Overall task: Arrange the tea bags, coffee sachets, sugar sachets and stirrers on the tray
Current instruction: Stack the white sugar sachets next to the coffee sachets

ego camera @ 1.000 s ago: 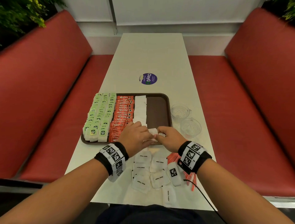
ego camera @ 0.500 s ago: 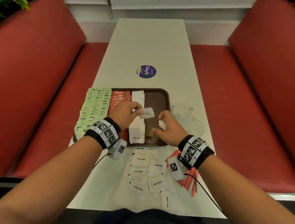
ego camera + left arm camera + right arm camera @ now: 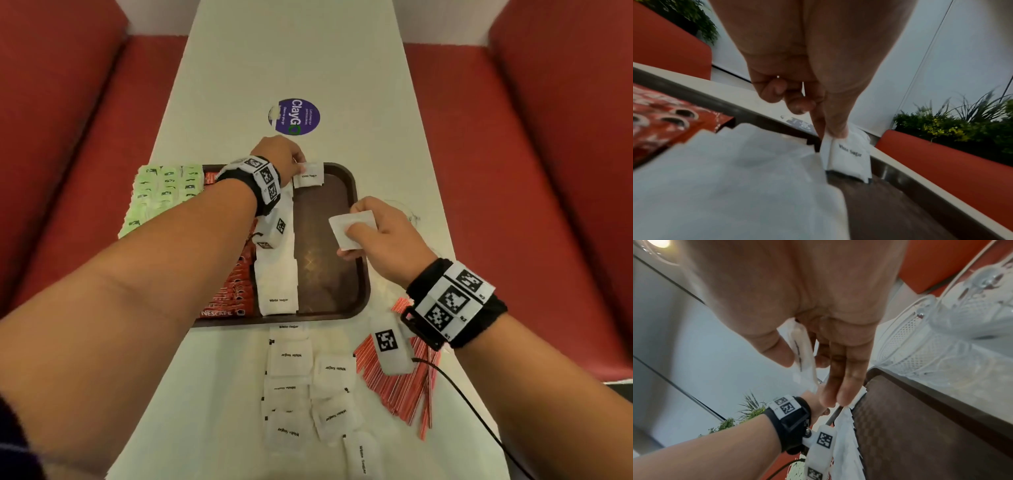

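A brown tray [image 3: 359, 274] holds green tea bags [image 3: 161, 195] at the left, red coffee sachets [image 3: 236, 291] beside them, then a column of white sugar sachets [image 3: 278, 284]. My left hand [image 3: 284, 157] pinches one sugar sachet [image 3: 309, 174] [image 3: 849, 155] at the tray's far end, its lower edge touching the tray floor. My right hand [image 3: 373, 233] pinches another sugar sachet [image 3: 351, 226] [image 3: 803, 352] above the tray's right rim. Several loose sugar sachets [image 3: 301, 387] lie on the table near me. Red stirrers [image 3: 404, 383] lie to their right.
The white table [image 3: 308, 61] runs away from me between red benches [image 3: 548, 171]. A round purple sticker [image 3: 296, 116] sits beyond the tray. Clear glass bowls [image 3: 941, 344] stand right of the tray. The tray's right strip [image 3: 325, 257] is bare brown.
My left hand carried its sugar sachet from the tray's near edge to the far end. My right hand lifted a sachet and drew back toward the tray's right rim.
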`<state>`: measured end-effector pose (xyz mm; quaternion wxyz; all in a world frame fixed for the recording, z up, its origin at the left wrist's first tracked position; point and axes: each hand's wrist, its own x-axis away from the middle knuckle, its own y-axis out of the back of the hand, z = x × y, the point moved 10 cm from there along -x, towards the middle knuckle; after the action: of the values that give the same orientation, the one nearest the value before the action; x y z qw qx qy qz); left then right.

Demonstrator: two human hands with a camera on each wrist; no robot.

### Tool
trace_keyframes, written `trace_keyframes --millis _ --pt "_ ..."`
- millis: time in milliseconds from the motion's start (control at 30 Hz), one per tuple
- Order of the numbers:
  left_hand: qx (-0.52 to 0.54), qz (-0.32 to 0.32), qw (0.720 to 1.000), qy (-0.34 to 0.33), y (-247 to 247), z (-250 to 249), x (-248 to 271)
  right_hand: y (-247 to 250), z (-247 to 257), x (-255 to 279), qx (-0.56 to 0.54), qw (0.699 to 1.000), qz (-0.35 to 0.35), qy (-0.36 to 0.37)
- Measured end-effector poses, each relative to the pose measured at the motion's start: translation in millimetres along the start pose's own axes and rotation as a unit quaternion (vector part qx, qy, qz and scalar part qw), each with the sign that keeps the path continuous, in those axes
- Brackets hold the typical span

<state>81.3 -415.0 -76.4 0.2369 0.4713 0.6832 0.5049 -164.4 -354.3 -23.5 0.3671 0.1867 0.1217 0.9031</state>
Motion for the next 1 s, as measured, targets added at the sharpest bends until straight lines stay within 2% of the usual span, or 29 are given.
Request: trace_keyframes --millis 133,367,567,633,733,833,867,933,1000 --pt "-0.062 0.022 0.998 0.001 -7 4 -16 8 3 -9 0.073 0.997 -0.016 0.033" --pt "-0.116 0.014 0.993 0.006 -7 1 -18 9 0 -26 0.031 0.999 -0.020 0.022" --pt "-0.147 0.035 0.988 -0.043 -16 -15 -7 5 3 -36 0.038 0.999 -0.009 0.020" --pt "-0.117 0.010 0.992 -0.053 -5 -18 1 4 2 -38 0.031 0.999 -0.011 0.018" --pt "0.042 -0.022 0.996 -0.082 19 -32 31 4 4 -37 0.032 0.999 -0.018 0.017" --pt "0.218 0.018 0.970 -0.110 33 -48 78 1 5 -36 0.010 0.999 -0.021 0.028" --pt "0.236 0.048 0.963 -0.117 32 -52 92 0 5 -36 0.005 0.999 -0.023 0.032" --pt "0.204 0.090 0.964 -0.147 28 -57 110 -2 7 -36 0.003 0.999 -0.025 0.041" --pt "0.176 0.079 0.969 -0.157 29 -55 112 -3 6 -36 -0.012 0.999 -0.026 0.037"
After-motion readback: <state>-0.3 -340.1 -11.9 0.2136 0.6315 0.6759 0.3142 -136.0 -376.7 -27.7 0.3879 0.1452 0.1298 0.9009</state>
